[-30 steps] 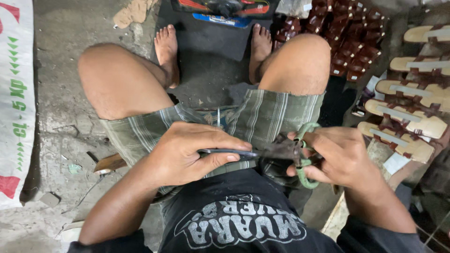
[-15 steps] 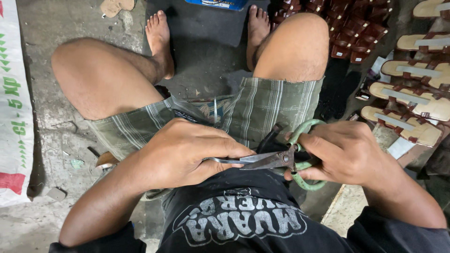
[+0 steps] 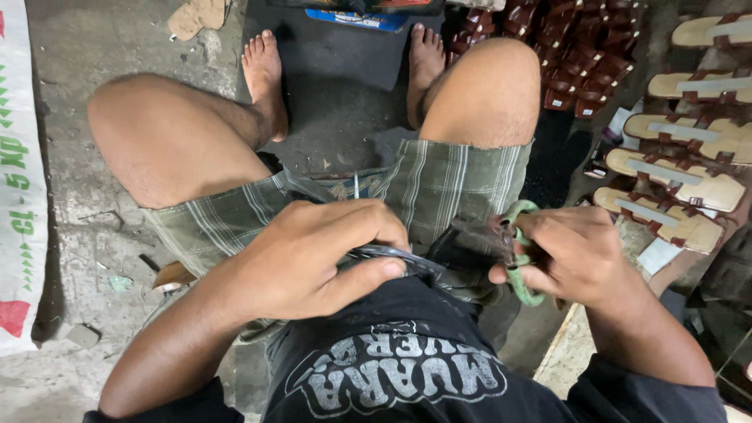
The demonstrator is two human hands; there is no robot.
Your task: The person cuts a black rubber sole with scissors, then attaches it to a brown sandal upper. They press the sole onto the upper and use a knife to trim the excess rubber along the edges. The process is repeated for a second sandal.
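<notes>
I sit with my knees apart over a dark mat. My left hand (image 3: pixel 313 258) is closed around a thin dark strip of material (image 3: pixel 395 254) and holds it over my lap. My right hand (image 3: pixel 572 254) grips a pair of scissors with green handles (image 3: pixel 521 262); their dark blades (image 3: pixel 478 233) point left toward the strip. The blades partly cover the strip's end, so I cannot tell whether they touch it.
Tan sandal soles with brown straps (image 3: pixel 689 180) lie in a row at the right. A heap of dark red strap pieces (image 3: pixel 576 47) sits beyond my right knee. A white printed sack (image 3: pixel 19 180) lies along the left edge on the concrete floor.
The right hand with the scissors has shifted right and the blades have come apart from the strip's end. The left hand stays closed on the strip.
</notes>
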